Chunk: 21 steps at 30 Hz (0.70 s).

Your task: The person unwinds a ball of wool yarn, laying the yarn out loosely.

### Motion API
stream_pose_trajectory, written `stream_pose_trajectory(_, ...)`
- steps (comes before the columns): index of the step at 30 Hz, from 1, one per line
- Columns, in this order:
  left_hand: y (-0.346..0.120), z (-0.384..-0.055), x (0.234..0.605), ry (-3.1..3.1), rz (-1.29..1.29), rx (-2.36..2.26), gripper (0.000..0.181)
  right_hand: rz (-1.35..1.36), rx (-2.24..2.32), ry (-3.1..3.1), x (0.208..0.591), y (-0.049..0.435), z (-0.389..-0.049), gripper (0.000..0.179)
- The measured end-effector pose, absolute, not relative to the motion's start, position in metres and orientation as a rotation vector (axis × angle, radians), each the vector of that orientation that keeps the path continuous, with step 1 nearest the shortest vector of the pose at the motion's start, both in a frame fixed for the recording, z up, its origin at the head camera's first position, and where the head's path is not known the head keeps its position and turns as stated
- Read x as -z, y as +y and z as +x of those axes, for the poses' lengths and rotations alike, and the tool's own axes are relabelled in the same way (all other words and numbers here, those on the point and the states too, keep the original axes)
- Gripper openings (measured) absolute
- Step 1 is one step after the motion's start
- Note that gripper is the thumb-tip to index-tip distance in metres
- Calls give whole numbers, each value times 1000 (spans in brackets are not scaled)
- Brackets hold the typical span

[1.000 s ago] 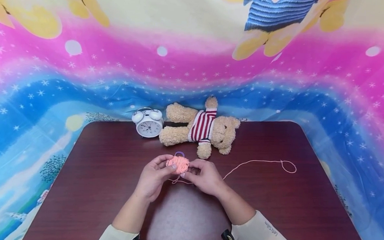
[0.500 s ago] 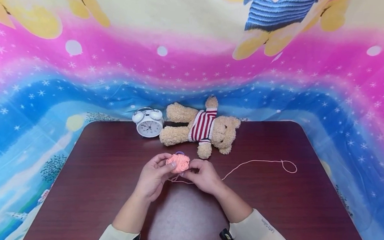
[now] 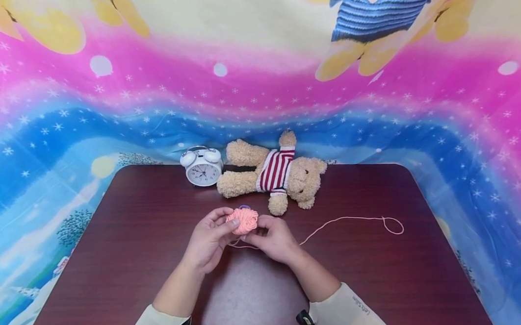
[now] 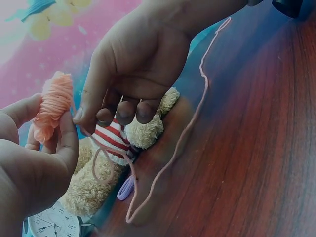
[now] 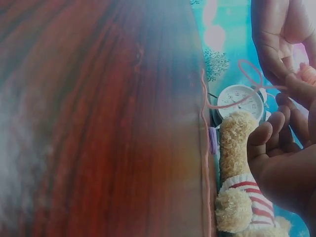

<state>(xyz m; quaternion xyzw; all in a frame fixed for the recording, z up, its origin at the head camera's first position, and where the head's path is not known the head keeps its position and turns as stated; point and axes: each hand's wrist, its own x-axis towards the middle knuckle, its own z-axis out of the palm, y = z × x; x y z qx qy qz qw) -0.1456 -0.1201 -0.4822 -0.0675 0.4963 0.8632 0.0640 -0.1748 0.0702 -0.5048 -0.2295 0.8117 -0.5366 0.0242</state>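
Head view, round 1 yarn ball (image 3: 245,221): 2 hands (image 3: 208,237), 8 and 4 o'clock | 1 band (image 3: 244,207), 12 o'clock | 1 clock (image 3: 202,173), 10–11 o'clock | 1 bear (image 3: 274,172), 1 o'clock | 2 sleeves (image 3: 158,321) | 1 table (image 3: 128,234)

Looked forward and down from the head, far enough back to take in most of the counter (image 3: 369,271) and the cloth (image 3: 264,91) behind. Peered at close range from the left wrist, past the left hand (image 4: 37,163) toward the right hand (image 4: 138,54), and showed the counter aslant on the right. Looked from nearby too at the right wrist, turned sideways, and caught the counter across the left and both hands at the right edge. Shared the yarn (image 3: 242,220), bear (image 3: 275,172) and clock (image 3: 202,173) among all three views, cropping the clock in the left wrist's.
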Motion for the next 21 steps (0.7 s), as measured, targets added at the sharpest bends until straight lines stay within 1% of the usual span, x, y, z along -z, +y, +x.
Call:
stream_pose_trajectory(3,-120,-146,482,1501,-207,-2610,28,-738,1668,2514,505,70,-175,16)
stream_pose_trajectory(9,-126,-146,480,1531,-242,-2615,27,-754,1692,2506,505,74,-175,5)
stream_pose_trajectory(21,-143,-145,487,1575,-314,-2640,27,-669,1685,2523,493,96,-171,4)
